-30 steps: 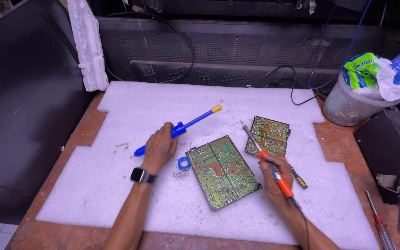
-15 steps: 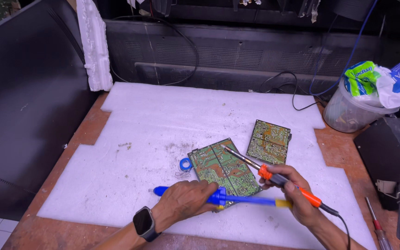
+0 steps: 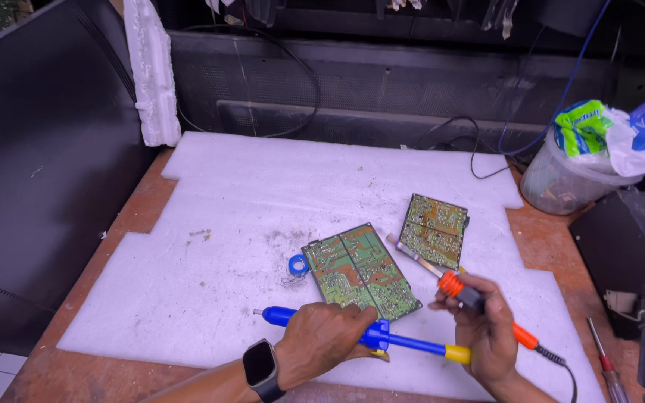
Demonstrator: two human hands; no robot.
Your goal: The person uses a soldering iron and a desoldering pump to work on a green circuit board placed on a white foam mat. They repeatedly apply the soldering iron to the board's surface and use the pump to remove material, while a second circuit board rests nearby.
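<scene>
Left hand (image 3: 321, 337) now down at the near edge of the white foam sheet (image 3: 218, 224), fingers wrapped tight around the blue plastic desoldering pump (image 3: 360, 337) with its yellow plunger knob; half a second back the same, a full second back lifted over the middle of the sheet with the pump angled upward. Pump now laid nearly flat, nozzle pointing out past the left hand's thumb side, yellow end reaching to just beside the right hand (image 3: 487, 332). Right hand closed on the orange-and-black soldering iron (image 3: 457, 287), metal tip aimed away toward the far boards, cord trailing off behind the wrist. Read as a judgement: both tools pulled back from the joints, a pause between suction strokes rather than active work.

Larger green rectangular circuit board (image 3: 360, 270) lying solder-side up just beyond the left hand's knuckles, tilted diagonally, copper traces and tiny solder dots visible, near corner touching or just above the pump. Smaller green circuit board (image 3: 434, 230) further out, ahead of the right hand, just past the iron tip. Small blue ring-shaped solder spool (image 3: 298, 264) ahead of the left hand, beside the larger board. Brown wooden counter (image 3: 125, 246) showing around the foam.
</scene>
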